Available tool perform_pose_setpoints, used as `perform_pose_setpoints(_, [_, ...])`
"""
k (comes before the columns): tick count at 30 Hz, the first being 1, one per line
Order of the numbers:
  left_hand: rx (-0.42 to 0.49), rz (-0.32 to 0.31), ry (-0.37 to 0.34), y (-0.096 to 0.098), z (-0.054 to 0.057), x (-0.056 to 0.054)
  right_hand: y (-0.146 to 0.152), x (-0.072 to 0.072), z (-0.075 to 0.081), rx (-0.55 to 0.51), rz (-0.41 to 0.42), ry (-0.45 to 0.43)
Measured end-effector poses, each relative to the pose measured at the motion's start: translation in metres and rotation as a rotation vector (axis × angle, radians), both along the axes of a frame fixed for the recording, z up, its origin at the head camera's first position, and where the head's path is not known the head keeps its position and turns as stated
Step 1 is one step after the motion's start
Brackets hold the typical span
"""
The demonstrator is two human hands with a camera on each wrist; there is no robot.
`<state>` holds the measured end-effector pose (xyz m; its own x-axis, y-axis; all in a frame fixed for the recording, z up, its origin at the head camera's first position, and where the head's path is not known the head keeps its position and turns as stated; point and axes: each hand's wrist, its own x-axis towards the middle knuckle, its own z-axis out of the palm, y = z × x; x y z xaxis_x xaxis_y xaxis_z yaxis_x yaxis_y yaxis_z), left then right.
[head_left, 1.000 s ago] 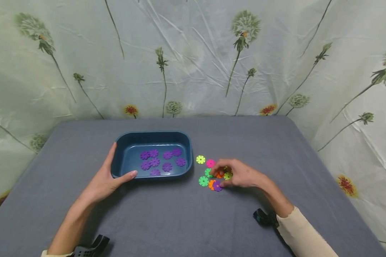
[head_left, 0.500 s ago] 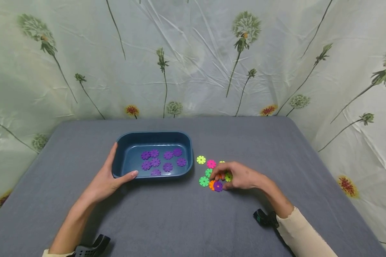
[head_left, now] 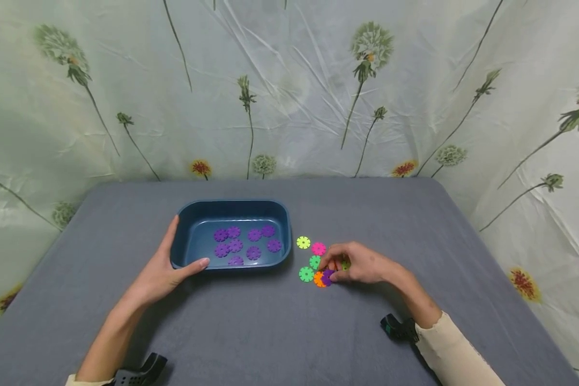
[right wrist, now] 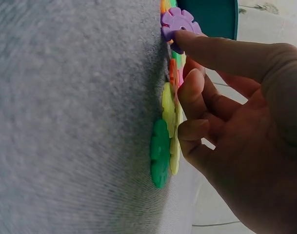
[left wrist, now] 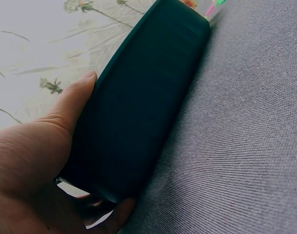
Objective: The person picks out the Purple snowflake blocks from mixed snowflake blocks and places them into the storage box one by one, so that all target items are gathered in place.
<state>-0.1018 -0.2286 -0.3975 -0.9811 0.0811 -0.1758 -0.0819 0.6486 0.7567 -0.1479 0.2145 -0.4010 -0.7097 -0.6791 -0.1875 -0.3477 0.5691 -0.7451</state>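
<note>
My left hand grips the left end of a dark blue tray, its thumb along the near rim. In the left wrist view, the fingers curl round the end of the tray. Inside lie several purple notched plastic discs. Right of the tray, my right hand pinches another purple notched disc, thumb on its face; the disc is tilted. Close by lie an orange disc, green discs, a pink disc and a yellow disc. Other discs are partly hidden under the hand.
Everything stands on a grey cloth-covered table. A pale curtain with a dandelion print hangs behind it. Each wrist bears a black device, such as the right one.
My right thumb has moved onto the purple disc, which has tilted up from lying flat and is now pinched. The left hand and the tray stay in place; the view shifts slightly.
</note>
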Motion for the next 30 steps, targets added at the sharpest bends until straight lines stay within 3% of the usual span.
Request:
perform_pose_setpoints(12, [0.005, 0.011, -0.008, 0.001, 0.001, 0.000, -0.004, -0.008, 0.000, -0.086, -0.053, -0.033])
perform_pose_setpoints(23, [0.010, 0.011, -0.010, 0.002, 0.000, 0.002, -0.018, -0.010, -0.003, -0.124, -0.086, 0.065])
perform_pose_setpoints(30, [0.012, 0.005, -0.006, 0.000, 0.001, 0.001, -0.024, -0.013, -0.006, -0.208, -0.178, 0.100])
